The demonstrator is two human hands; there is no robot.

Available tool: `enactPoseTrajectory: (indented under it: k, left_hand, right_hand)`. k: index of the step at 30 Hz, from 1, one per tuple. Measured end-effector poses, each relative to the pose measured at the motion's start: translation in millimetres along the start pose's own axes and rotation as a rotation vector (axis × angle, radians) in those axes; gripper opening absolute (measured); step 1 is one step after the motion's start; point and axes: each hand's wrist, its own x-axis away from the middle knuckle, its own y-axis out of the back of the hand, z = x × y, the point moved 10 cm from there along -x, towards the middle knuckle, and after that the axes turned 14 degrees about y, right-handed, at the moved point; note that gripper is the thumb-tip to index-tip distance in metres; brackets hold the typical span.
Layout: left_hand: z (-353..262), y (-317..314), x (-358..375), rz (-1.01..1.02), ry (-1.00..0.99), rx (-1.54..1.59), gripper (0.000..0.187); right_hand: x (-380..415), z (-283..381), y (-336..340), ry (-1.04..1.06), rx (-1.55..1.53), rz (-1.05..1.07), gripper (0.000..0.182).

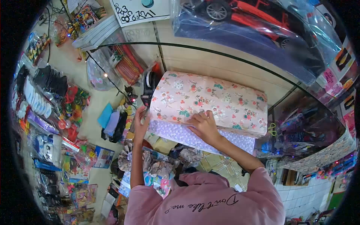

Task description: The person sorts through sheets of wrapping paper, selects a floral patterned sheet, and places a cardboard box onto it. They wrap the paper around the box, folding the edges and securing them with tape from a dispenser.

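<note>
A large box covered in pink floral paper [213, 101] lies on the glass-edged counter in front of me. Lilac paper with small white flowers [240, 141] shows along its near side. My right hand [204, 125] grips the near upper edge of the box, fingers bent on the floral paper and thumb lower down. My left hand [140, 122] is raised at the box's left end, fingers apart, with nothing visible in it. Just beyond that hand stands a black tape dispenser [149, 84], close to the box's left side.
Bagged goods [48, 101] hang at the left. Blue and lilac pouches [110, 122] are left of my left hand. A packaged red toy car [258, 18] lies beyond the glass edge. Green-handled scissors [272, 129] sit right of the box. Crumpled paper [161, 167] lies below.
</note>
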Motion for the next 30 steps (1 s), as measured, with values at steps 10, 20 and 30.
enactPoseTrajectory:
  k: [10,20,30]
  left_hand:
    - [32.8,-17.4,-27.1,0.399,0.248,-0.059,0.019]
    - [32.3,-13.4,-38.2,0.448,0.134,0.054,0.009]
    - [23.1,-16.8,-31.5,0.523,0.046,0.019,0.02]
  right_hand:
    - [12.8,1.0,-15.5,-0.037,0.082,0.06,0.016]
    - [19.7,4.2,2.5,-0.123,0.15,-0.146,0.017]
    - [20.9,-0.1,-9.3,-0.088,0.212,-0.161,0.016]
